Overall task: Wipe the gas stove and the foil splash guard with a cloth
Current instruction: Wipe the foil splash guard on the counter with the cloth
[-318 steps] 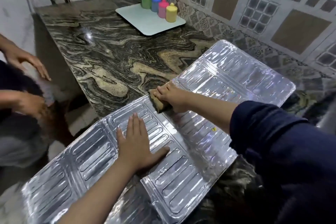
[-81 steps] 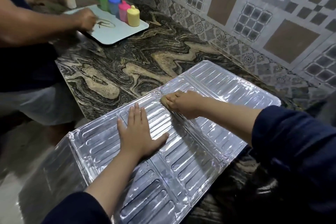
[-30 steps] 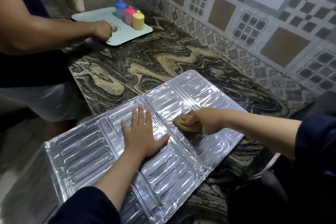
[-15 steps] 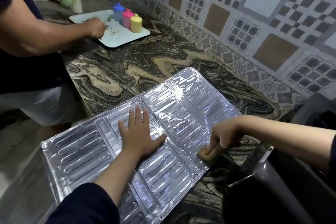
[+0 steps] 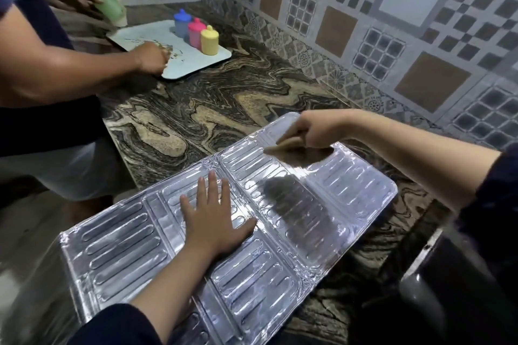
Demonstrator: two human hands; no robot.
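Observation:
The ribbed foil splash guard (image 5: 350, 199) lies flat and unfolded on the marbled countertop (image 5: 224, 103), its left panel hanging past the counter's front edge. My left hand (image 5: 213, 218) presses flat on the middle panel, fingers spread. My right hand (image 5: 316, 129) is at the guard's far edge, pinching a brown cloth (image 5: 283, 145) against the foil. A dark part of the gas stove (image 5: 448, 288) shows at the lower right.
Another person (image 5: 42, 64) stands at the left, one hand (image 5: 151, 57) wiping a white tray (image 5: 201, 61), the other holding a green bottle (image 5: 108, 5). Blue, pink and yellow bottles (image 5: 208, 39) stand on the tray. A tiled wall (image 5: 392, 22) runs behind.
My right hand has carried the cloth from the guard's near right edge up to its far edge. My left hand stays pressed in place. The other person keeps wiping the tray.

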